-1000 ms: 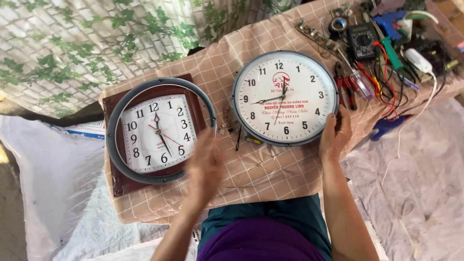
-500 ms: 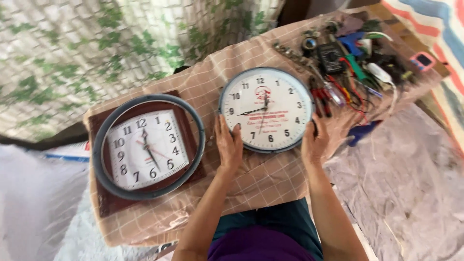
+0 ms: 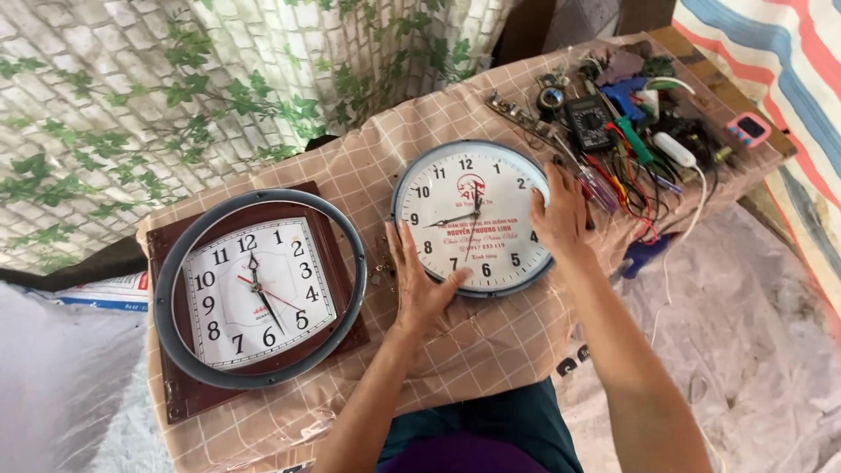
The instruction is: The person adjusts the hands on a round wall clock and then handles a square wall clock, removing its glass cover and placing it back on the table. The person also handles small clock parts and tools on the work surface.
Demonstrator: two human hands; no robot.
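Observation:
A round white wall clock (image 3: 469,197) with a grey-blue rim lies face up on the checked tablecloth (image 3: 455,342). My left hand (image 3: 419,278) presses flat on its lower left rim and face. On the clock's right rim, my right hand (image 3: 558,212) curls its fingers over the edge. To the left lies a brown square clock (image 3: 254,293) with a white face; a loose grey ring (image 3: 350,263) rests on top of it.
Tools crowd the table's far right: a black multimeter (image 3: 589,123), screwdrivers (image 3: 600,184), wires (image 3: 648,188), a white plug (image 3: 674,147) and a pink gadget (image 3: 749,129). Small loose parts (image 3: 382,263) lie between the clocks. A leaf-patterned sheet (image 3: 175,88) hangs behind. A pale sheet covers the ground.
My left hand came from the table's front edge onto the round clock's left side. My right hand slid up its right rim. The view shifted and tilted.

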